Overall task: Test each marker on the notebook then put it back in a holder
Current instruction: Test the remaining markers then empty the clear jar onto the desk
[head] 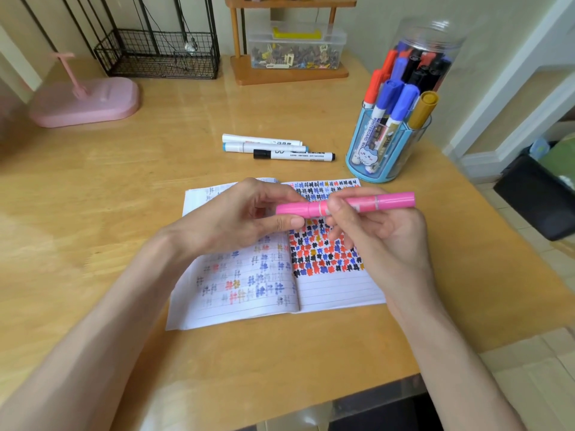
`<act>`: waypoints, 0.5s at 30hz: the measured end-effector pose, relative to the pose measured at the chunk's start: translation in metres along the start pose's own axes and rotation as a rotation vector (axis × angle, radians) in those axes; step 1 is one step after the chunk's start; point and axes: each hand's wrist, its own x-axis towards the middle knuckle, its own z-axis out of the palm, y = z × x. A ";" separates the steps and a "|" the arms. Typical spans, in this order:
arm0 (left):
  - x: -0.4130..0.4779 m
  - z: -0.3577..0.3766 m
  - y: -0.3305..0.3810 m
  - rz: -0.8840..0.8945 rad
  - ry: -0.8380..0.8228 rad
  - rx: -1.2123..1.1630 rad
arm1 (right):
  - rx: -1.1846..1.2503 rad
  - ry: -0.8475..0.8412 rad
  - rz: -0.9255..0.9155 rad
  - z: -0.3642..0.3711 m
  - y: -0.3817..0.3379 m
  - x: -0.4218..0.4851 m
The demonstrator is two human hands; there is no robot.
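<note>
My left hand (236, 219) pinches the pink marker (345, 204) at its cap end, my right hand (373, 225) grips its barrel, just above the mark-filled notebook (326, 293), while I judge three markers (273, 147) beyond them await the holder (384, 178).

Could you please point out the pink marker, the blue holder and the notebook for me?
pink marker (390, 201), head view, barrel near its right end.
blue holder (367, 157), head view, its front wall.
notebook (339, 293), head view, blank lower right page.

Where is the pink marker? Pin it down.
In the head view the pink marker is held roughly level over the open notebook, left hand on its left end, right hand on its middle.
</note>
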 end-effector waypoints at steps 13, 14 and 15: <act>0.001 0.017 0.006 0.034 0.141 -0.017 | 0.041 -0.095 -0.041 -0.004 0.012 0.017; 0.001 0.018 0.007 0.035 0.135 -0.023 | 0.037 -0.090 -0.045 -0.003 0.013 0.017; 0.001 0.018 0.007 0.035 0.129 -0.027 | 0.031 -0.083 -0.046 -0.002 0.015 0.016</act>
